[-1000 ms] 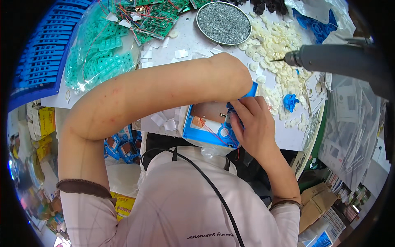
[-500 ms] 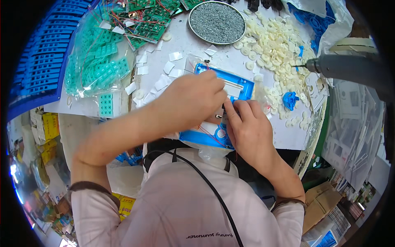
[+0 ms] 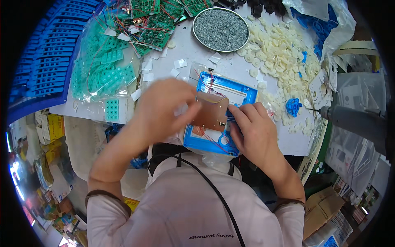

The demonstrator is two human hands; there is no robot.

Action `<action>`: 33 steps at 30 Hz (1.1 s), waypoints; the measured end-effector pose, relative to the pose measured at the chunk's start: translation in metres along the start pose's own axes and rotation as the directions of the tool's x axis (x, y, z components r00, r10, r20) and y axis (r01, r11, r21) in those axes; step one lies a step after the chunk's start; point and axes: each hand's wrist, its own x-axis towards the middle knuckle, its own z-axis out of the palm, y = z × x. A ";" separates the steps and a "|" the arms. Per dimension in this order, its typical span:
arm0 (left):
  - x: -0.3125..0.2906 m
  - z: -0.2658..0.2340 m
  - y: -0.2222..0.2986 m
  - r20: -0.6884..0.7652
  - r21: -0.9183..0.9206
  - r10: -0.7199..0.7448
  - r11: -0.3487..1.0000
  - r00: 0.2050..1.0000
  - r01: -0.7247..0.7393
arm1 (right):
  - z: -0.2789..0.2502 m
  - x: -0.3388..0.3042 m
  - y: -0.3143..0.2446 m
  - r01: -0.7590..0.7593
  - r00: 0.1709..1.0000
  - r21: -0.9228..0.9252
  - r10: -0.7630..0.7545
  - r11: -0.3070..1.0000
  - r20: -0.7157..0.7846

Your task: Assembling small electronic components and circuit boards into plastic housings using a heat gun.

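A blue plastic case [image 3: 207,144] lies open on the table in front of me. Inside it sits a brown circuit board [image 3: 210,112], plain side up, with thin red and yellow wires around it. My right hand [image 3: 259,132] grips the case's right side, its fingertips at the board's right edge and its thumb lower on the case's side. Over the board's left edge, my left hand [image 3: 162,109] is blurred by motion. Its thumb and fingers are apart, and I see nothing held between them.
A round dish of small metal screws [image 3: 221,29] stands behind the case. Cream plastic discs [image 3: 284,57] spread to its right, near a power screwdriver [image 3: 349,123] and a blue round part [image 3: 293,107]. Green circuit boards [image 3: 158,31], bagged teal keypads [image 3: 101,68] and blue racks [image 3: 45,53] fill the left.
My left hand has moved left off the case, uncovering the brown board and the yellow wire. My right hand stays at the case's right side. The whole view has shifted slightly.
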 end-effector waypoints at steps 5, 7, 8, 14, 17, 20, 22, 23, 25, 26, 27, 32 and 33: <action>0.053 -0.007 -0.024 -0.189 0.078 -0.196 0.974 0.962 0.214 | -0.005 -0.005 0.001 -0.007 0.996 0.148 0.021 0.989 -0.089; 0.057 0.009 -0.032 -0.233 0.135 0.006 0.991 0.973 0.026 | -0.005 -0.007 0.004 0.006 0.992 0.203 0.021 0.979 -0.128; 0.057 0.014 -0.035 -0.178 0.104 0.017 0.995 0.984 0.001 | -0.006 -0.009 0.005 0.004 0.989 0.212 0.027 0.977 -0.143; 0.050 0.026 -0.020 -0.143 -0.009 0.052 0.999 0.988 -0.054 | -0.002 0.008 0.009 -0.039 0.959 0.419 0.153 0.907 -0.241; 0.043 0.032 -0.006 -0.163 0.044 0.135 0.991 0.977 -0.129 | 0.003 0.031 0.002 -0.124 0.939 0.531 0.272 0.839 -0.210; 0.037 0.040 -0.004 -0.183 -0.003 0.115 0.993 0.976 -0.118 | 0.016 0.038 0.009 -0.062 0.934 0.565 0.247 0.823 -0.258; 0.035 0.039 -0.004 -0.141 -0.120 0.046 0.991 0.989 -0.063 | 0.017 0.039 0.009 -0.035 0.931 0.538 0.223 0.842 -0.288; 0.034 0.040 -0.004 -0.115 -0.184 0.014 0.982 0.993 -0.035 | 0.015 0.037 0.009 -0.058 0.930 0.536 0.241 0.842 -0.278; 0.034 0.040 -0.008 -0.093 -0.185 0.031 0.982 0.995 -0.048 | 0.012 0.033 0.009 -0.104 0.925 0.529 0.277 0.842 -0.260; 0.034 0.040 -0.010 -0.081 -0.183 0.040 0.982 0.996 -0.055 | 0.013 0.032 0.010 -0.095 0.925 0.510 0.266 0.855 -0.273; 0.034 0.041 -0.010 -0.086 -0.181 0.039 0.982 0.996 -0.054 | 0.016 0.031 0.010 -0.086 0.924 0.491 0.254 0.867 -0.286; 0.031 0.044 -0.008 -0.126 -0.148 0.064 0.986 0.990 -0.082 | 0.011 0.023 0.003 -0.144 0.950 0.562 0.272 0.815 -0.151; 0.031 0.045 -0.009 -0.142 -0.111 0.103 0.987 0.984 -0.119 | 0.010 0.021 0.004 -0.171 0.955 0.602 0.283 0.780 -0.094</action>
